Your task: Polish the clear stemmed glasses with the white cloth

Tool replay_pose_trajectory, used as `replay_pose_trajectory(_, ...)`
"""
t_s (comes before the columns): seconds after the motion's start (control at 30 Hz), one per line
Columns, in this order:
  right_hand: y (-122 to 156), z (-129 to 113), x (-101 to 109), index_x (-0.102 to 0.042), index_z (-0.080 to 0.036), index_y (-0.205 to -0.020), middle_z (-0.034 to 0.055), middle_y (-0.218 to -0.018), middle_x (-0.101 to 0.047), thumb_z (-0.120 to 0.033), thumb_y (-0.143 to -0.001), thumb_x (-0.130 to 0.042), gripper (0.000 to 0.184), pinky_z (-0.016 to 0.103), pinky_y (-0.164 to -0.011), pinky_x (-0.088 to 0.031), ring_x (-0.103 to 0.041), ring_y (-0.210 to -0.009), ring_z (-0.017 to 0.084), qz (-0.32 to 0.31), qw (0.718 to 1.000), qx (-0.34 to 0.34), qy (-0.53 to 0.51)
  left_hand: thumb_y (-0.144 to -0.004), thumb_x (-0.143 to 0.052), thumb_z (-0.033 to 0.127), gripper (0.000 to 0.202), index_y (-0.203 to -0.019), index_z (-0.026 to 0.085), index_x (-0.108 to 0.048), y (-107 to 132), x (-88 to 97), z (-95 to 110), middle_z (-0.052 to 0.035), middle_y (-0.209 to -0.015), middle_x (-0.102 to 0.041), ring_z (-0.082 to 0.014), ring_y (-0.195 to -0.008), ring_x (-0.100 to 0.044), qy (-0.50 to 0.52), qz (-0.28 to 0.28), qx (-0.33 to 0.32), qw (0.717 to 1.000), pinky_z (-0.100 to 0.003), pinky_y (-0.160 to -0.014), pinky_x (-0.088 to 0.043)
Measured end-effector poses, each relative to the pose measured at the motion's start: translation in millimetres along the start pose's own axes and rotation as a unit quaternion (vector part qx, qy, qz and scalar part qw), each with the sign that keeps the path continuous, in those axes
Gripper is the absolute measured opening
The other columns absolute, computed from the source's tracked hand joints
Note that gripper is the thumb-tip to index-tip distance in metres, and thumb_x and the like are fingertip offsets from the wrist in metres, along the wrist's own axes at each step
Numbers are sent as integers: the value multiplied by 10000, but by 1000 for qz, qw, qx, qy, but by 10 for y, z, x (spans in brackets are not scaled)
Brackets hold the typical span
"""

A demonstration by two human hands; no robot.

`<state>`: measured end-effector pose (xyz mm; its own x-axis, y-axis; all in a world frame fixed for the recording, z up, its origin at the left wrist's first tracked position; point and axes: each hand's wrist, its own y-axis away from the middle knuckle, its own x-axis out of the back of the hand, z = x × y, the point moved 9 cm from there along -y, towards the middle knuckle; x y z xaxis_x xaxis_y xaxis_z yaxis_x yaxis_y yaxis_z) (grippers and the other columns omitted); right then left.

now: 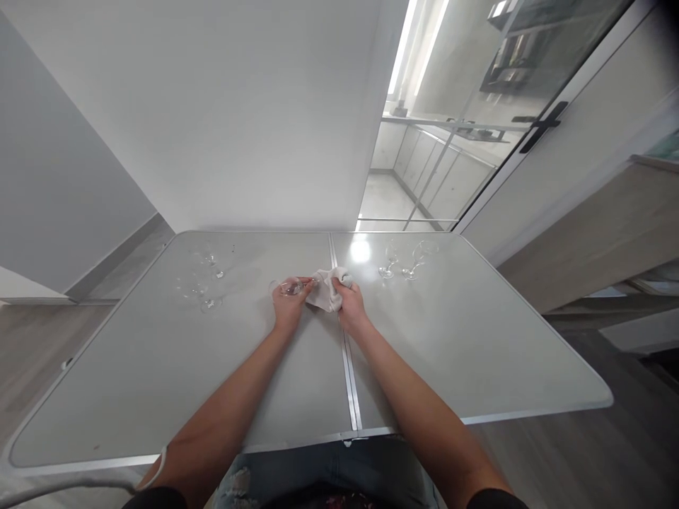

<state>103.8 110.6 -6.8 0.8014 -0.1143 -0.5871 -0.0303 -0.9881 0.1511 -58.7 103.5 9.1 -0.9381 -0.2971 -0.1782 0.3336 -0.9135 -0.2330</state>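
My left hand (289, 302) is closed around a clear stemmed wine glass (291, 288), which lies sideways with its bowl toward the left. The foot end of the glass reaches into a white cloth (322, 293). Bunched in my right hand (349, 300), the cloth covers that end, so the foot is hidden. Both hands are close together over the middle of the table, near its metal seam.
Clear stemmed glasses (211, 304) stand at the left of the folding table (450, 339). Two more glasses (411, 272) stand at the back right. A white wall (265, 127) rises behind the table, beside a glass door (440, 155). A cable (95, 485) passes by my left forearm.
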Motion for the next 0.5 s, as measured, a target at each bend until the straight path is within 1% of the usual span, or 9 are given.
replay_pose_trajectory(0.1, -11, 2, 6, -703, -168, -906, 50, -866, -740, -370, -685, -822, 322, 290, -714, -549, -683, -782, 192, -1, 1000, 2, -5, -663, -858, 379, 271, -755, 189, -688, -6, -35, -8, -78, -877, -749, -227, -866, -716, 23, -19, 0, 1000, -399, -857, -570)
replay_pose_trajectory(0.17, -20, 26, -9, -706, -160, -888, 50, -843, -736, -353, -680, -820, 306, 290, -706, -548, -681, -764, 192, -12, 1000, -6, 3, -657, -861, 375, 279, -753, 192, -674, -6, -28, -7, -74, -874, -750, -226, -867, -717, 26, -12, -1, 1000, -396, -856, -572)
replay_pose_trajectory(0.23, -26, 13, 6, -701, -162, -872, 47, -833, -733, -341, -685, -811, 281, 293, -709, -547, -681, -763, 192, -3, 1000, 3, -2, -665, -856, 369, 269, -763, 192, -680, -3, -9, -1, -75, -877, -750, -220, -875, -715, 17, 1, -5, 1000, -389, -871, -566)
replay_pose_trajectory(0.3, -23, -9, 12, -695, -169, -867, 46, -841, -733, -340, -694, -802, 266, 300, -728, -549, -681, -776, 193, 5, 1000, 12, -16, -668, -853, 369, 262, -755, 192, -680, 1, -27, -6, -78, -885, -750, -216, -878, -714, 16, -7, -3, 1000, -383, -878, -561)
replay_pose_trajectory(0.37, -14, -8, -11, -696, -167, -861, 49, -831, -731, -340, -688, -800, 266, 302, -726, -549, -677, -769, 194, 0, 1000, 3, -17, -657, -857, 374, 270, -742, 196, -673, 2, -46, -17, -77, -887, -750, -218, -874, -716, 21, -19, 1, 1000, -380, -865, -564)
replay_pose_trajectory(0.43, -2, -2, -38, -702, -159, -861, 51, -814, -725, -336, -677, -801, 273, 297, -709, -545, -670, -753, 193, -8, 1000, -8, -5, -657, -854, 383, 267, -746, 197, -685, -3, -23, -18, -75, -885, -750, -218, -868, -713, 12, -10, -2, 1000, -376, -853, -563)
replay_pose_trajectory(0.5, 2, -22, -25, -698, -162, -864, 45, -809, -718, -340, -677, -793, 275, 296, -697, -539, -663, -739, 188, 2, 1000, -1, -3, -673, -844, 387, 254, -763, 194, -706, -7, -3, -14, -76, -880, -749, -214, -866, -707, -5, -2, -5, 1000, -368, -851, -556)
